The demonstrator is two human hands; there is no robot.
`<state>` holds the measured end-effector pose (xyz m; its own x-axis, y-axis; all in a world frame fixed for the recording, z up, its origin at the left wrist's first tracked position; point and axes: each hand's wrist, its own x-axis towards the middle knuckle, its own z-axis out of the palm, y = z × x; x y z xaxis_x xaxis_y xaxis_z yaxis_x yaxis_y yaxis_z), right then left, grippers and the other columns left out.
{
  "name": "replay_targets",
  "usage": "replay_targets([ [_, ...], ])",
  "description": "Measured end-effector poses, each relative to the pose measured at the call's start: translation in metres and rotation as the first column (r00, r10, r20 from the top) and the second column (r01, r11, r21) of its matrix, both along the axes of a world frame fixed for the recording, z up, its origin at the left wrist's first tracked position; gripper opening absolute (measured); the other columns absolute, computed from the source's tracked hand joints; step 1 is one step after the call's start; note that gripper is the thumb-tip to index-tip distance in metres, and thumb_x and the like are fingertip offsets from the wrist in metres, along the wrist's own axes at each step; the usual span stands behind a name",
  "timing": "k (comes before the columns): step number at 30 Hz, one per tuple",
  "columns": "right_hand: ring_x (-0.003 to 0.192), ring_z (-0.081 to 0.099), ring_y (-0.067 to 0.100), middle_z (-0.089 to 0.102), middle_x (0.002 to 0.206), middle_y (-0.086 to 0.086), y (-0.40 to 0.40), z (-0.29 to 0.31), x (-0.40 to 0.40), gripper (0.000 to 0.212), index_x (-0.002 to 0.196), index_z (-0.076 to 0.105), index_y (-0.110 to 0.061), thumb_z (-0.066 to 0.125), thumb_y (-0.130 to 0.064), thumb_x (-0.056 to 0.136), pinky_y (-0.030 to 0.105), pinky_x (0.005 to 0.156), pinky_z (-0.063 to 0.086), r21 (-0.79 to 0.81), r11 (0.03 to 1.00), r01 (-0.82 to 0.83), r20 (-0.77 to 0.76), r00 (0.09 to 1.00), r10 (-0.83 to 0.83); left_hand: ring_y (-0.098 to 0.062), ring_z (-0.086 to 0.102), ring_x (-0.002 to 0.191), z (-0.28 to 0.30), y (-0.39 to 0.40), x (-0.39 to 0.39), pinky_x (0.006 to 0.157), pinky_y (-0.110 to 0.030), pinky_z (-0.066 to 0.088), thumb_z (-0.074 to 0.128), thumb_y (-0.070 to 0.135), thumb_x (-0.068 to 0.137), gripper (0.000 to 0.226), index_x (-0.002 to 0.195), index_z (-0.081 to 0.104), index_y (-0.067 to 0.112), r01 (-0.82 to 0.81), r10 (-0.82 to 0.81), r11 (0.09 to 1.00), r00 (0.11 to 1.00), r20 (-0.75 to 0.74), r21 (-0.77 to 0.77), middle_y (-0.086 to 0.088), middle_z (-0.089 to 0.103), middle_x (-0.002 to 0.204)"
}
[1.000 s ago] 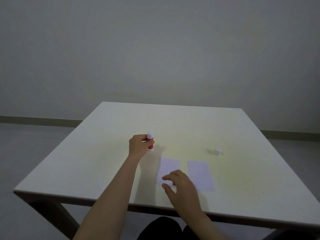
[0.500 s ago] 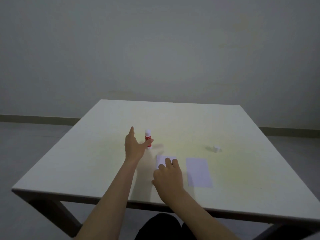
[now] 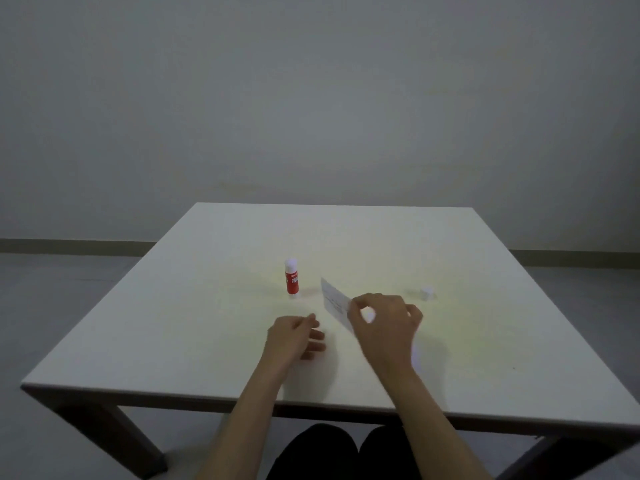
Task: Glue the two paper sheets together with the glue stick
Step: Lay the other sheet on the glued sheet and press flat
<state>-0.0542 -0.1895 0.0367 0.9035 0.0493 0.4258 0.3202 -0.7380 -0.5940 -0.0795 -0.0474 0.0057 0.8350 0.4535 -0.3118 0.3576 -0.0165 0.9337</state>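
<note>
A red and white glue stick (image 3: 291, 279) stands upright and uncapped on the table, untouched. My right hand (image 3: 382, 325) pinches one small paper sheet (image 3: 335, 301) and holds it tilted above the table, right of the glue stick. The second sheet (image 3: 416, 358) lies flat under my right wrist, mostly hidden; only a pale strip shows. My left hand (image 3: 294, 337) rests on the table in front of the glue stick, fingers loosely apart, holding nothing.
The small white cap (image 3: 426, 292) sits on the table (image 3: 173, 323) to the right of my hands. The table's near edge runs just below my forearms. A grey wall and floor lie behind.
My left hand let go of the glue stick and drew back toward me. My right hand picked the left sheet up off the table and carried it rightward over the other sheet.
</note>
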Motion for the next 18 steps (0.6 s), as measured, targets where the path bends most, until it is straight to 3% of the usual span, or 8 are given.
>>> replay_targets([
  [2,0.076,0.063,0.016,0.070,0.070,-0.012,-0.016,0.008,0.003,0.021,0.065,0.069,-0.025,0.062,-0.019,0.084,0.037,0.082,0.045,0.354,0.935,0.020,-0.214,0.975,0.061,-0.023,0.074,0.069,0.006,-0.016,0.004,0.056,-0.026,0.057,0.056,0.024,0.092,0.025,0.097,0.068,0.004,0.044,-0.044,0.991,0.999,0.002,-0.123,-0.012,0.076,0.086],
  [4,0.075,0.063,0.017,0.069,0.070,-0.012,-0.028,0.013,0.002,0.027,0.062,0.067,-0.025,0.061,-0.015,0.086,0.028,0.068,0.049,0.643,0.758,0.111,-0.365,0.914,0.175,-0.024,0.075,0.074,0.011,-0.029,0.009,0.060,-0.028,0.059,0.060,0.019,0.090,0.020,0.097,0.069,0.003,0.043,-0.032,0.979,0.998,0.058,-0.202,-0.013,0.076,0.090],
  [6,0.075,0.065,0.020,0.072,0.075,-0.004,-0.039,0.011,0.001,0.024,0.067,0.069,-0.022,0.060,-0.014,0.088,0.022,0.062,0.045,0.764,0.616,0.195,-0.429,0.865,0.258,-0.021,0.073,0.071,0.015,-0.039,0.013,0.057,-0.024,0.058,0.062,0.013,0.088,0.014,0.095,0.071,0.003,0.014,0.011,0.973,0.994,0.108,-0.232,-0.012,0.075,0.090],
  [10,0.067,0.067,0.016,0.075,0.071,-0.004,-0.060,0.007,0.001,0.026,0.067,0.073,-0.018,0.061,-0.028,0.088,0.026,0.065,0.043,0.754,0.628,0.193,-0.451,0.847,0.281,-0.018,0.071,0.067,0.021,-0.050,0.019,0.054,-0.020,0.056,0.063,0.008,0.087,0.010,0.089,0.071,0.003,-0.004,0.037,0.983,0.984,0.175,-0.182,-0.010,0.074,0.091],
  [13,0.057,0.062,0.011,0.072,0.060,-0.007,-0.076,0.009,0.006,0.023,0.063,0.073,-0.015,0.068,-0.024,0.083,0.028,0.069,0.045,0.672,0.732,0.111,-0.440,0.855,0.275,-0.020,0.072,0.069,0.022,-0.053,0.022,0.060,-0.022,0.058,0.064,0.010,0.086,0.009,0.083,0.072,0.008,0.027,-0.005,0.994,0.979,0.201,-0.110,-0.008,0.075,0.091],
  [18,0.051,0.056,0.009,0.068,0.057,-0.002,-0.096,0.004,0.013,0.020,0.064,0.070,-0.014,0.068,-0.014,0.083,0.021,0.057,0.043,0.444,0.895,-0.048,-0.478,0.832,0.282,-0.017,0.073,0.072,0.023,-0.059,0.032,0.058,-0.021,0.055,0.068,0.013,0.084,0.011,0.073,0.072,0.015,0.071,-0.061,0.996,0.983,0.174,-0.048,-0.002,0.076,0.082],
])
